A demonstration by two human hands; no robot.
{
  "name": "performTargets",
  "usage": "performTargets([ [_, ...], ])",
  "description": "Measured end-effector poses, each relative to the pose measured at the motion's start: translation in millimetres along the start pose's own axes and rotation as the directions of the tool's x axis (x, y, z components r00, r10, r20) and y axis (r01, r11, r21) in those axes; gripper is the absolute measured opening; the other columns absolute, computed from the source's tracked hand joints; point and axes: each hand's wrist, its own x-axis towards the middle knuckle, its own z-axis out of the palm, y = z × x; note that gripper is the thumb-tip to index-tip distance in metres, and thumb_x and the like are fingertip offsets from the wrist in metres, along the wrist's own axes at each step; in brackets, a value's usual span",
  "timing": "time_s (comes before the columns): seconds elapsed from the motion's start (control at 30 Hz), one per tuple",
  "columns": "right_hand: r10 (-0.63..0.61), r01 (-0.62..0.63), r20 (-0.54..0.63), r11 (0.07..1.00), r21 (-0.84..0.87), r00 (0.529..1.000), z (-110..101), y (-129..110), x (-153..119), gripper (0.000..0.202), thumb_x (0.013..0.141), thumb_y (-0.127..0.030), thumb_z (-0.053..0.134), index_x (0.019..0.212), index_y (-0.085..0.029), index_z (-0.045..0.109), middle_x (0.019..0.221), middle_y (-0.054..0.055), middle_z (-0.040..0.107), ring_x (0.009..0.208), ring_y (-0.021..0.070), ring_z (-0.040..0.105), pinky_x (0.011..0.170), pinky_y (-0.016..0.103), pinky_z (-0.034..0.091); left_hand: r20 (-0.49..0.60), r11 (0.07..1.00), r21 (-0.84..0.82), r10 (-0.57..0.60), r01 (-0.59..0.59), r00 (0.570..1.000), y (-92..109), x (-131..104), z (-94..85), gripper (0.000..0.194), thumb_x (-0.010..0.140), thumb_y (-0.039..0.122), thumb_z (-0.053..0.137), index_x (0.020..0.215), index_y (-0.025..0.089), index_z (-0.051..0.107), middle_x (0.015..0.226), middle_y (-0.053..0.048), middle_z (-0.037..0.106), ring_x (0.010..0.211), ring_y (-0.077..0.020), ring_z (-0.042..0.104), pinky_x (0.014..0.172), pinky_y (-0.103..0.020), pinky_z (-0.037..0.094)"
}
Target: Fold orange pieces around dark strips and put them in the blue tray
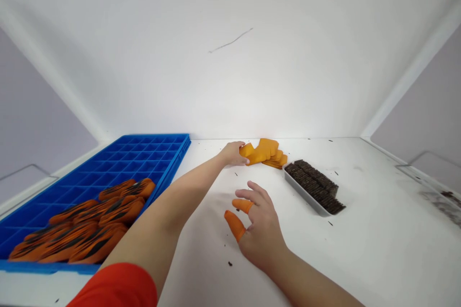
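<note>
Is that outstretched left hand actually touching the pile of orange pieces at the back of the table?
Touching. In the head view, the left hand has its fingers resting on the near edge of the pile of orange pieces, with no gap visible between them.

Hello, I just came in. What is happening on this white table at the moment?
A person works with bare arms at a white table. The left hand reaches far forward and touches a small pile of flat orange pieces. The right hand, with orange rubber finger covers on two fingers, hovers open above the table. Beside the pile stands a shallow white tray of dark brown squares. At left, a blue grid tray holds orange-and-black pieces.
</note>
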Motion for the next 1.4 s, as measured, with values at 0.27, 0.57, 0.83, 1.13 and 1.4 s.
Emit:
performTargets([
  [0.27,0.024,-0.023,0.018,0.999,-0.023,1.0,1.1,4.6,-1.5,0.011,0.081,-0.027,0.057,0.085,-0.018,0.063,0.1,0.01,0.064,0.112,0.0318,0.052,0.082,0.051,0.054,-0.129,0.974,-0.185,-0.155,0.13,0.979,-1.2,-26.1,5.2,0.049,0.073,0.04,0.062,0.117,0.02,0.051,0.119,-0.009,0.059,0.106,-0.0249,0.054,0.09,-0.033,0.041],
  [0.57,0.18,-0.182,-0.066,0.983,-0.03,0.982,1.0,22.0,1.3,0.025,0.082,-0.035,0.057,0.099,-0.018,0.062,0.11,0.014,0.061,0.111,0.0306,0.053,0.087,0.053,0.05,0.04,0.766,-0.624,-0.163,0.152,0.986,19.4,-87.5,-9.7,0.054,0.089,0.056,0.022,0.118,0.019,0.048,0.112,-0.009,0.06,0.082,-0.0166,0.062,0.069,-0.029,0.049],
  [0.83,0.066,-0.065,-0.004,0.981,-0.185,0.998,2.7,27.1,2.3,0.05,0.079,-0.044,0.059,0.12,-0.017,0.05,0.125,0.016,0.048,0.119,0.0335,0.043,0.094,0.056,0.042,0.207,0.168,-0.964,-0.01,0.205,0.978,26.5,-168.9,-16.3,0.06,0.088,0.06,0.024,0.116,0.015,0.051,0.102,-0.013,0.062,0.072,-0.0187,0.061,0.071,-0.036,0.049],
  [1.13,-0.214,0.272,0.286,0.945,-0.179,0.934,5.9,22.2,-2.3,0.045,0.077,-0.029,0.057,0.12,-0.022,0.048,0.132,0.011,0.042,0.128,0.0376,0.031,0.096,0.058,0.036,0.242,0.037,-0.97,0.022,0.241,0.97,16.2,-201.6,2.1,0.056,0.095,0.047,0.016,0.128,0.013,0.045,0.128,-0.015,0.054,0.105,-0.0257,0.059,0.091,-0.043,0.046],
  [1.4,-0.341,0.366,0.162,0.915,-0.167,0.926,6.1,28.0,0.2,0.027,0.078,-0.021,0.061,0.104,-0.021,0.059,0.116,0.01,0.058,0.123,0.035,0.04,0.093,0.055,0.04,0.271,0.03,-0.962,-0.036,0.272,0.962,12.4,-203.7,10.5,0.043,0.094,0.041,0.03,0.121,0.016,0.052,0.12,-0.012,0.058,0.104,-0.0233,0.057,0.094,-0.042,0.04],
])
